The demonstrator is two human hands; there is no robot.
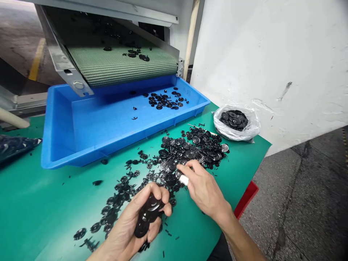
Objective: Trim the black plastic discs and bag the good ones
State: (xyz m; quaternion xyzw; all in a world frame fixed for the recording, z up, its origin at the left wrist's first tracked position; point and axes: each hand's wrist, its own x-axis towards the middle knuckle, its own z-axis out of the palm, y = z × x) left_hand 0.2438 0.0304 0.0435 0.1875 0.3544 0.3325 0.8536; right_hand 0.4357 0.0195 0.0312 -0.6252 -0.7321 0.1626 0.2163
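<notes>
My left hand [136,221] is closed around a stack of round black plastic discs [148,214], held just above the green table [32,203]. My right hand [201,186] reaches into the pile of loose black discs [190,148] on the table, its fingers pinched together at the pile's near edge; a white band sits on one fingertip. What the pinch holds is too small to make out. More discs and small black offcuts [116,199] lie scattered left of my left hand.
A blue tray [89,145] sits at the table's back under a green conveyor belt [119,65], both carrying a few black discs. A clear plastic bag of discs [235,121] stands at the right by the white wall. A red bin [246,197] shows below the table edge.
</notes>
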